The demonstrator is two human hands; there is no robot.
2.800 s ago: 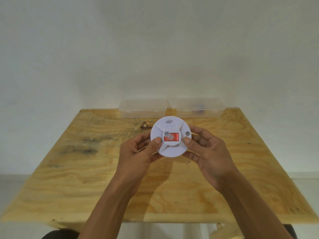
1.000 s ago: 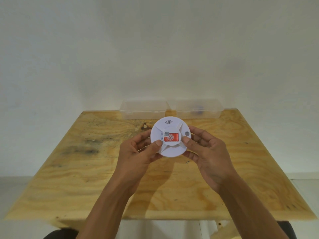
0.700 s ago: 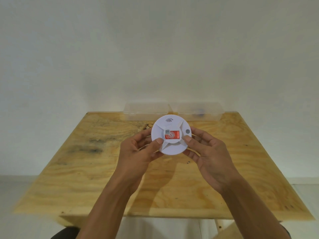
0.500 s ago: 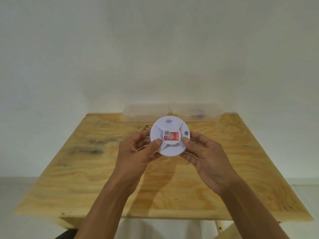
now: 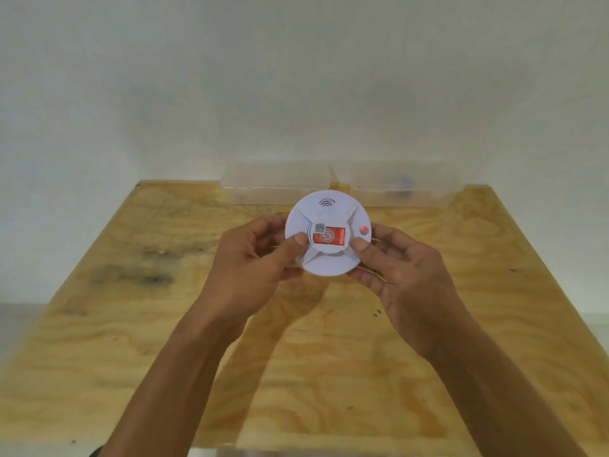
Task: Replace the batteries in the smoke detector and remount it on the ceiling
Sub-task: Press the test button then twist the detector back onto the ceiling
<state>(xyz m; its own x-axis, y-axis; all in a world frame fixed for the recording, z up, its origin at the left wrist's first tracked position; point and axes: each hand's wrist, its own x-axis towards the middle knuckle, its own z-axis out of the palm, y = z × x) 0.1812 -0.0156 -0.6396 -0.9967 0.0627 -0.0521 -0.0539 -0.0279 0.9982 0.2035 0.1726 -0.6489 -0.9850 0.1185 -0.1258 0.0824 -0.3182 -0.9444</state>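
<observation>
Smoke detector [image 5: 328,258] held face-up over the wooden surface [image 5: 99,324].
Left hand [image 5: 250,265] and right hand [image 5: 405,275] clamp its rim, thumbs on top; its small light [image 5: 363,229] glows red.

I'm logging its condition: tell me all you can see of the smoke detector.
The smoke detector is a round white plastic disc with four raised ribs, a sound-wave mark on top, a red label with a small code sticker in the middle, and a lit red dot. Left hand and right hand hold it face-up above the table.
</observation>
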